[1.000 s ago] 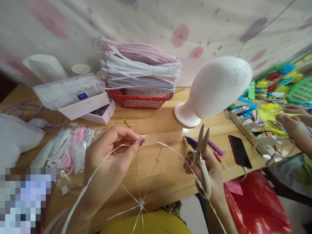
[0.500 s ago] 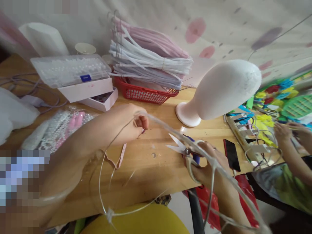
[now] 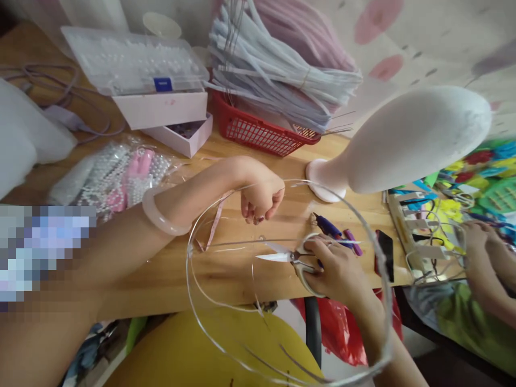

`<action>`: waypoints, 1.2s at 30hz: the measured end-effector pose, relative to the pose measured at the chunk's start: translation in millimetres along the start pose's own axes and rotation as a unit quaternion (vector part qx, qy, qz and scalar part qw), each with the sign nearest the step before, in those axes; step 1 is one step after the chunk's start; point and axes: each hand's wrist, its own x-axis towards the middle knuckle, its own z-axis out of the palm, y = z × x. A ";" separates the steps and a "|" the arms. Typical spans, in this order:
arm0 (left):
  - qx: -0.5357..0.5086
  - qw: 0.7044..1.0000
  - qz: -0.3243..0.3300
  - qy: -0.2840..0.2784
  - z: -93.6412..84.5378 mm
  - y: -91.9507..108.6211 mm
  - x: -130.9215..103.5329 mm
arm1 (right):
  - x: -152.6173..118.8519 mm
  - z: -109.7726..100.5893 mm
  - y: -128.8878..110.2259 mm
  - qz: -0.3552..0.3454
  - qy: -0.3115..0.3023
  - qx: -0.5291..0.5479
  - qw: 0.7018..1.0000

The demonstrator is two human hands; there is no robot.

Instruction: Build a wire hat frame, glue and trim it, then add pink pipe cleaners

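Note:
My left hand [image 3: 262,193] is bent down over the table, its fingers curled closed at the upper edge of a large pale wire hoop frame [image 3: 191,269]. What those fingers pinch is hidden. The frame hangs above the table edge and my lap, with thinner wires crossing inside it. My right hand [image 3: 336,266] has its fingers in the handles of white-handled scissors [image 3: 278,257]; the blades are slightly apart and point left. Beyond the right hand lie a blue-handled tool [image 3: 327,226] and a purple item [image 3: 353,242]. A narrow pink strip [image 3: 215,220] rests left of my left hand.
A white head-shaped form [image 3: 419,140] stands behind. Further left are a red basket [image 3: 262,131] under fabric-covered strips, a clear bead box [image 3: 137,64] and bagged beads [image 3: 124,177]. At right lie a phone [image 3: 385,255], a power strip [image 3: 407,231] and a person's hands [image 3: 479,242].
My left hand has moved right with the hoop frame, which has turned and shows rounder. The scissors' blades have closed partway and shifted left. The camera view has shifted.

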 end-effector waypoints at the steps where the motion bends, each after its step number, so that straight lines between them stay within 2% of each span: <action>1: 0.009 1.000 0.012 0.000 0.4 -5.3 5.5 | 0.0 6.0 -1.2 0.005 -0.008 0.002 1.000; 6: 0.019 0.999 0.035 -0.003 -1.1 -33.8 40.1 | -4.0 44.3 -10.6 0.048 -0.018 0.016 0.999; 10: 0.023 0.998 0.047 -0.039 -0.9 -44.9 67.7 | -10.7 58.1 -12.1 0.070 -0.019 0.029 0.997; 16: 0.020 0.994 0.077 -0.077 1.5 -41.0 87.5 | -16.7 54.4 -1.0 0.097 -0.042 -0.022 0.994; 29: 0.040 0.992 0.073 -0.098 -3.9 -42.5 93.4 | -8.0 33.5 11.3 0.030 -0.121 -0.063 0.990; 36: 0.029 0.994 0.070 -0.079 -5.0 -39.7 87.0 | -4.3 28.9 15.3 -0.027 -0.100 -0.087 0.991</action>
